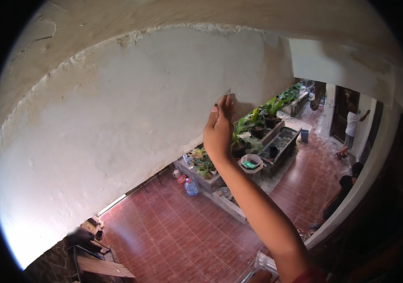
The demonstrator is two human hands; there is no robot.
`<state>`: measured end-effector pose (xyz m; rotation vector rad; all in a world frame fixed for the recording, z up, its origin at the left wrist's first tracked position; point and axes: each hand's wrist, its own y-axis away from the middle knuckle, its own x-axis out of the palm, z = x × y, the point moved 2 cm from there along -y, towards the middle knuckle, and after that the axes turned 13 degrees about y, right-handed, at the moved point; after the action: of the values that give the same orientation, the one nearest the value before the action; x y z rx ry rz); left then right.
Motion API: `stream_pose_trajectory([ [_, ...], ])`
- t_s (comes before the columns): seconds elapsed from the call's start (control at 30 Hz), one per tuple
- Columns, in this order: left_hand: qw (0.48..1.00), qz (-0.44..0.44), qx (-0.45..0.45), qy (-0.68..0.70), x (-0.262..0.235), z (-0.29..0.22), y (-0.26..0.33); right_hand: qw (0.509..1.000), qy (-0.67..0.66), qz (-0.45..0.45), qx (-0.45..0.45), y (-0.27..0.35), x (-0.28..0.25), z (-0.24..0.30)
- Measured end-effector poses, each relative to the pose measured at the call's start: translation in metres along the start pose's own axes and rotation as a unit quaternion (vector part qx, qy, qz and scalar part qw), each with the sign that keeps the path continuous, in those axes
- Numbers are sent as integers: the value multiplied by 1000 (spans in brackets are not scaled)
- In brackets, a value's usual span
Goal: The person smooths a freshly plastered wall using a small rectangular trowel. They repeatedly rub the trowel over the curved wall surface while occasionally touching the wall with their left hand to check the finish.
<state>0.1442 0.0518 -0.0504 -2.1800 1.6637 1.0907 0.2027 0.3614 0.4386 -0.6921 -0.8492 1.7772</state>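
Note:
My right hand (219, 125) is raised at the end of a bare forearm with a dark red sleeve. It is against the lower right part of a pale plastered wall face (154, 89). Its fingers are bent and pressed together. A thin grey edge shows at the fingertips, too small to name. At the bottom edge, a brown patch (261, 277) beside a clear, shiny object (266, 263) may be part of my left hand; its fingers do not show.
Far below lies a red tiled floor (164, 217) with a water bottle (190, 187). Potted plants (258, 125) line a raised bed beside a long trough (281, 146). One person (352, 123) stands at a doorway; another in black (340, 195) is lower right. A wooden board (105, 266) lies lower left.

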Motion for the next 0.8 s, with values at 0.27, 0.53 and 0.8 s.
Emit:
stream_pose_trajectory([
  [0.27, 1000, 16, 19, -8, 10, -6, -2, 999, -28, -20, -18, -21, -80, -92],
  [0.53, 999, 18, 37, -11, 6, -8, -7, 857, 233, 229, 399, 370, -303, -239],
  [0.8, 996, 9, 59, 59, 5, -11, -5, 819, 383, 263, 336, 496, -395, -227],
])
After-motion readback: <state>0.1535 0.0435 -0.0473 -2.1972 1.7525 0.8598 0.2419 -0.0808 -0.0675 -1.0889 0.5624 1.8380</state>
